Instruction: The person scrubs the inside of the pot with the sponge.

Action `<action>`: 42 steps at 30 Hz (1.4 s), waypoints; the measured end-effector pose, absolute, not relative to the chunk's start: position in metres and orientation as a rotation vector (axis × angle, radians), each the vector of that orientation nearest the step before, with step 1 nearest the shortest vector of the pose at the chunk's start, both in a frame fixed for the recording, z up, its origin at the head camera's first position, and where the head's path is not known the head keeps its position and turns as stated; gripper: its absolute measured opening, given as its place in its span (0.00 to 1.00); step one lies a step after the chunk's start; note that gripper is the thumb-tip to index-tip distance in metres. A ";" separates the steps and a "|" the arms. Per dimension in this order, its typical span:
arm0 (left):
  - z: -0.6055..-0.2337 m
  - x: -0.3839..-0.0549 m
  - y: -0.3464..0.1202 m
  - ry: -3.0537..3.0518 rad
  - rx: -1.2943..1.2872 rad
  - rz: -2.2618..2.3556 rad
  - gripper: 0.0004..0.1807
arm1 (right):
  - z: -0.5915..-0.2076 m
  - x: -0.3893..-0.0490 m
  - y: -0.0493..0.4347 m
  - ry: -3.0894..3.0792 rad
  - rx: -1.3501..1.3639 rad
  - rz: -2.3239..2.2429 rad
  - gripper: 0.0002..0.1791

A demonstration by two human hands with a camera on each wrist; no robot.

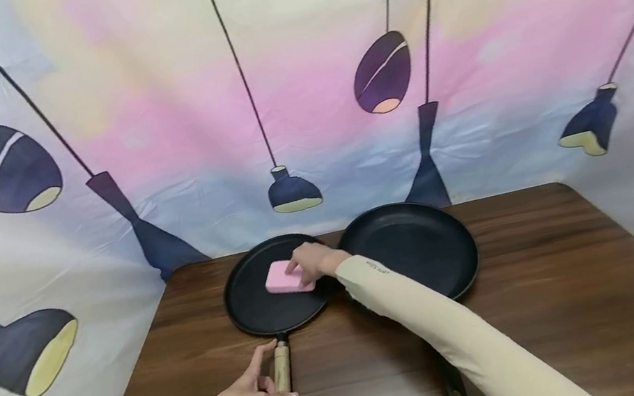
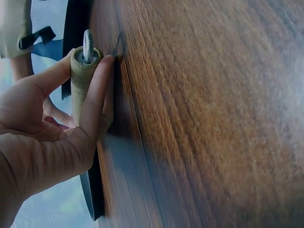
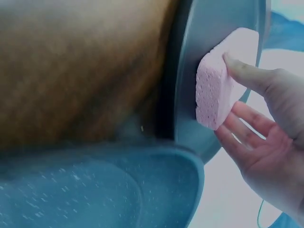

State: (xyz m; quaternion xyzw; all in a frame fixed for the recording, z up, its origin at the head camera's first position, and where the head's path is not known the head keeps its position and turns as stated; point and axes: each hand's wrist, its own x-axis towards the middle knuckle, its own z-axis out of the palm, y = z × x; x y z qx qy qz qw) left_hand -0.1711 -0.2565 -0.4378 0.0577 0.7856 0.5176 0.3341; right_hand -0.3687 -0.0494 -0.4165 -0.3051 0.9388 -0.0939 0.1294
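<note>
A flat black pan (image 1: 260, 310) lies on the table at left of centre, its wooden handle (image 1: 282, 370) toward the person. My left hand (image 1: 248, 395) grips that handle near its metal ring (image 2: 88, 45), thumb on one side and fingers on the other. Over the pan's surface, my right hand (image 1: 310, 261) holds a pink sponge (image 1: 282, 280). In the right wrist view the thumb presses on the broad face of the sponge (image 3: 216, 88) and the fingers are at its edge, while the sponge sits against the pan (image 3: 190, 95).
A larger black frying pan (image 1: 410, 238) stands right beside the first, partly covered by the right sleeve (image 1: 434, 319). Its black handle (image 1: 455, 393) points to the front edge. The brown wooden table (image 1: 559, 268) ends at a fabric backdrop (image 1: 310, 86) printed with lamps.
</note>
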 end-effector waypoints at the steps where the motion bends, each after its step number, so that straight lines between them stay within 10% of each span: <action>1: -0.438 -0.168 -0.259 2.054 0.152 1.348 0.56 | -0.418 -0.363 -0.053 2.703 -0.935 -0.281 0.25; 12: -0.436 -0.165 -0.255 2.099 0.094 1.332 0.58 | -0.415 -0.317 -0.054 2.677 -1.108 -0.177 0.26; 42: -0.439 -0.171 -0.254 2.025 0.095 1.377 0.59 | -0.435 -0.382 -0.085 3.077 -0.813 0.055 0.10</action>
